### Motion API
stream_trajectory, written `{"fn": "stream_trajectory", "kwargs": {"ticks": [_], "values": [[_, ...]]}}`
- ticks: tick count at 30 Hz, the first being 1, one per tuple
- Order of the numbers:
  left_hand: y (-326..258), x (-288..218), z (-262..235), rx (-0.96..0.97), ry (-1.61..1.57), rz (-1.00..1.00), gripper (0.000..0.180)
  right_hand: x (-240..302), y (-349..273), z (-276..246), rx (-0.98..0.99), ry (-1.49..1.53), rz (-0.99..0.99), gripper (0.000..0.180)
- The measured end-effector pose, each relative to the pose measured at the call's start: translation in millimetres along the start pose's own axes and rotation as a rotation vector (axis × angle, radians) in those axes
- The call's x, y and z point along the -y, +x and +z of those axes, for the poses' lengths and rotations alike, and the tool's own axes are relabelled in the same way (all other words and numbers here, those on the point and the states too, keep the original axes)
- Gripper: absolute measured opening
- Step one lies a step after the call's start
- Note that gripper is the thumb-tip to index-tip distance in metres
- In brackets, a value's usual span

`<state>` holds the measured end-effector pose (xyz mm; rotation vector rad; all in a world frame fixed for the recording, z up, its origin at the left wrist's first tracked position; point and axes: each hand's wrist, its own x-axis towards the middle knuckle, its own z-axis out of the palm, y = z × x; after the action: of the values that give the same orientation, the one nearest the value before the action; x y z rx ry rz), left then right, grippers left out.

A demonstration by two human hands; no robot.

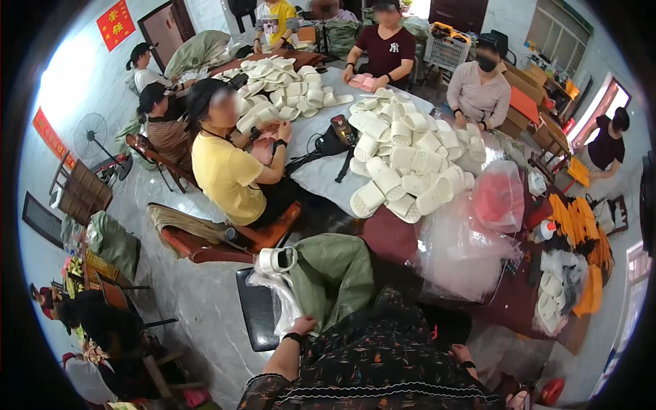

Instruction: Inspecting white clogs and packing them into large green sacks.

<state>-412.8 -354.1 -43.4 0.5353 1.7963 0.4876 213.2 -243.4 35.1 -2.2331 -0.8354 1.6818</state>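
Note:
My left hand (303, 326) is closed at the lower edge of a green woven sack (331, 277), fingers curled against its fabric. Just left of it, a clear plastic bag (281, 294) hangs over a black seat (254, 321). White slippers (277, 260) rest at the top of that bag, against the sack. Low on the right, my right hand (462, 352) is beside my dark patterned clothing. Its fingers are small and partly hidden, and I cannot make out anything held in it.
Ahead, a table (321, 174) bears a large heap of white slippers (406, 154), with another heap (287, 85) farther back. Clear plastic bags (465, 253) lie at the near right, by orange cloths (581, 225). A person in yellow (222, 174) sits to the left; several others surround the table.

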Motion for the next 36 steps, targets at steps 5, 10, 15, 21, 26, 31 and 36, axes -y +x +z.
{"fn": "stream_trajectory", "kwargs": {"ticks": [5,10,15,21,26,31,36], "values": [[2,0,-5,0.075,-0.164,-0.074,0.033,-12,16,6,-0.004,-0.001,-0.025,0.024],[1,-22,-9,0.176,-0.172,-0.101,0.030,-30,28,6,0.029,0.011,-0.028,0.024],[-18,-29,-9,0.127,-0.199,-0.117,0.032,-19,30,4,0.088,0.004,-0.040,0.024],[-10,-36,-3,0.122,-0.331,-0.130,0.033,1,69,6,0.065,0.212,-0.028,0.024],[-15,-37,6,0.001,-0.096,-0.190,0.031,30,98,-4,0.078,0.104,0.001,0.021],[15,-60,3,0.125,0.487,-0.276,0.046,47,103,-32,-0.049,-0.115,0.137,0.021],[29,-168,32,0.092,0.627,-0.262,0.046,35,151,-60,-0.079,-0.142,0.385,0.023]]}}
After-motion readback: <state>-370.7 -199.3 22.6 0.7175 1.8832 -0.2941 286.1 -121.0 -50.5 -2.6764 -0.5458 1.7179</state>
